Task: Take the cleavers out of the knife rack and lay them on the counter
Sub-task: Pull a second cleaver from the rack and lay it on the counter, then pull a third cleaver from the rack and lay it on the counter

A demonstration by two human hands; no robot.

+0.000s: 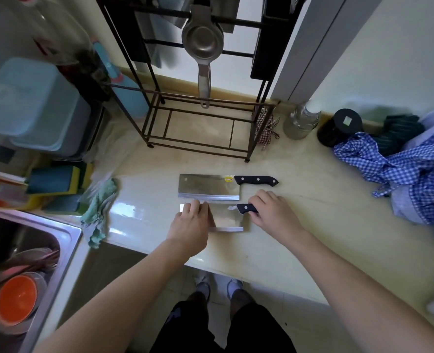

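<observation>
A: Where are the cleavers?
B: Both lie flat on the worktop (300, 200); the far cleaver (209, 187) sits untouched; the left hand (191, 225) rests spread on the near cleaver (227, 217)'s blade.
A: The right hand (271, 212)?
B: Curled around its black handle.
</observation>
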